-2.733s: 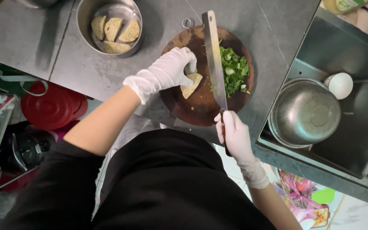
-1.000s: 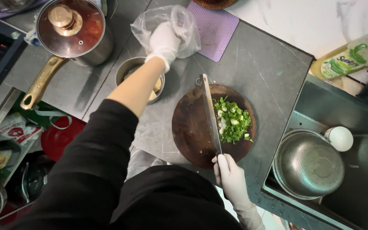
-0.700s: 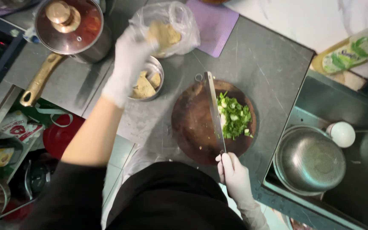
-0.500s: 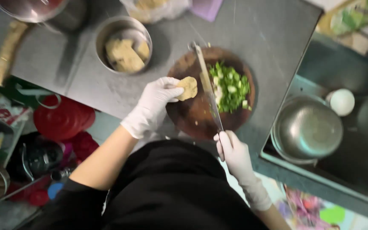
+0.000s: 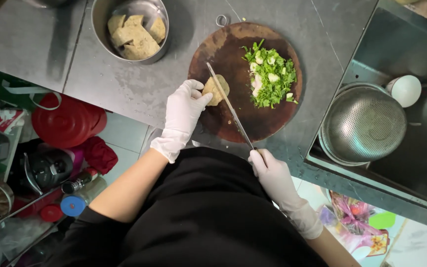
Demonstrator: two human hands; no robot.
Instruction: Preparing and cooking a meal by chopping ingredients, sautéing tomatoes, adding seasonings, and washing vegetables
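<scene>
While we look down from the head camera, our gloved left hand (image 5: 183, 112) pinches a tan tofu piece (image 5: 216, 89) against the round wooden cutting board (image 5: 223, 49), fingertips curled on its near edge. Our gloved right hand (image 5: 272, 174) is closed around the handle of a long knife (image 5: 229, 111), whose blade lies across the board just beside the tofu piece, touching its right side. Chopped green herbs (image 5: 271, 76) sit heaped on the board's far right. A steel bowl (image 5: 100, 20) with more tan pieces stands on the grey counter (image 5: 139, 84). A metal colander (image 5: 364, 123) rests in the sink at right.
</scene>
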